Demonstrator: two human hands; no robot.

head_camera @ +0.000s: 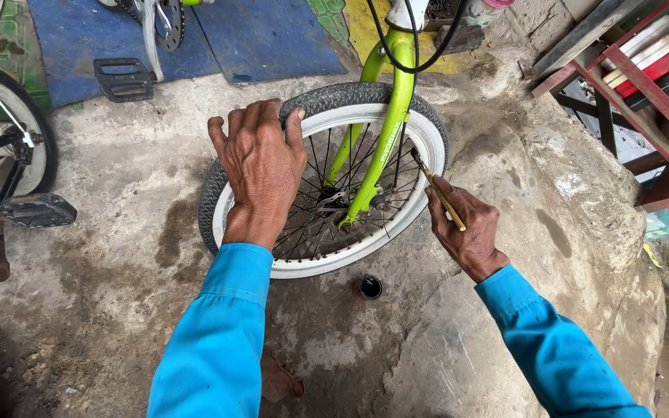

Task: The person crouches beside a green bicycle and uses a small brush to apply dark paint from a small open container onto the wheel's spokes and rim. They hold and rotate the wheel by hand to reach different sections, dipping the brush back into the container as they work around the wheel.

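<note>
A small bicycle wheel with a black tyre, white sidewall and dark spokes stands in a lime-green fork at the centre of the head view. My left hand lies palm down over the top left of the tyre, gripping it. A thin wooden-handled brush is pinched in my right hand, its tip touching the white sidewall on the wheel's right side. Both arms wear bright blue sleeves. A small round black pot sits on the ground just below the wheel.
Another bicycle's black tyre with white wheel and pedal stand at the left. A loose pedal and crank lie on a blue mat behind. A red metal rack stands at right. Rough stained concrete lies all around.
</note>
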